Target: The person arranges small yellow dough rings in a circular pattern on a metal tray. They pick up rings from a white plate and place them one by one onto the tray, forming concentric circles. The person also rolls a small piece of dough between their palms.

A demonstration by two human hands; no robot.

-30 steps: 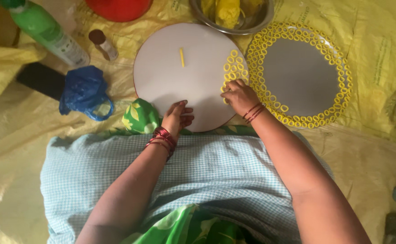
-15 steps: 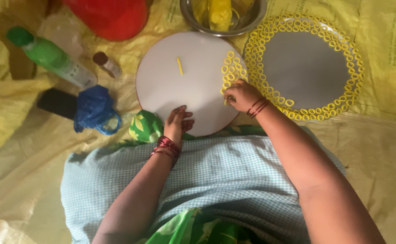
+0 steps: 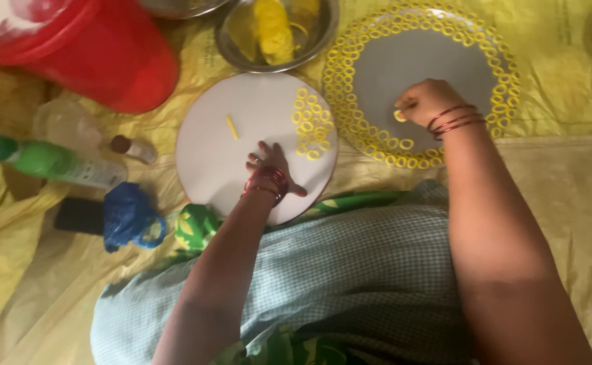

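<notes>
1. Here, a small yellow dough ring (image 3: 400, 116) is being pinched between the fingertips of the right hand (image 3: 425, 101), which is closed on it and is being held low over the grey plate (image 3: 431, 64), near the plate's lower rim.
2. That plate is being edged with rows of yellow rings (image 3: 350, 115), which are lying just beside the right hand on its left and below it.
3. The left hand (image 3: 269, 165) is being rested flat, fingers spread and holding nothing, on the near edge of a white round board (image 3: 215, 155).
4. A loose cluster of rings (image 3: 311, 125) is lying on that board, just beyond and to the right of the left hand, between the two hands.
5. A short yellow dough stick (image 3: 232, 127) is lying further out, to the left of the left hand.
6. Beyond both hands, a steel bowl of yellow dough (image 3: 275, 30) is standing; a red bucket (image 3: 100, 54) and a green bottle (image 3: 53, 161) are lying well to the left.
7. Judging by look, each ring is seeming very light, soft and easily squashed or torn, perhaps slightly tacky; it is best being taken by its outer edge with two fingertips, gently, and being laid down flat.
</notes>
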